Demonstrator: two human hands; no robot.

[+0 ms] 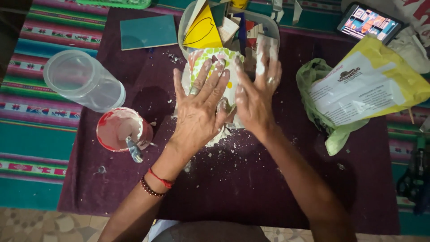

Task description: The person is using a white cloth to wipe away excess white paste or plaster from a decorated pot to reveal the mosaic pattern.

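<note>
While both hands lie flat and spread on a patterned tile piece (214,67) at the middle of the dark purple mat (251,179), nothing is gripped — the fingers are wide and pressed down, smeared with white paste. The left hand (201,105) covers the tile's near left part, its fingertips on the green-and-white leafy pattern; the right hand (256,96) lies just beside it, thumbs nearly touching, fingers reaching to the tile's far right edge. White crumbs and powder scatter on the mat toward the person, where open room is widest. Just beyond the tile stands a clear plastic tub (268,27) holding flat tile shards, one yellow and triangular. To the left, near the wrist, sits a small red cup (117,130) coated with white paste, a stick leaning in it, and past it a clear plastic jar (83,80) on its side. A teal square tile (148,31) lies at the far left of the mat. To the right — well apart from the hands — a yellow paper bag (371,85) rests in a crumpled green plastic bag (331,130). A striped cloth (31,112) borders the mat.
</note>
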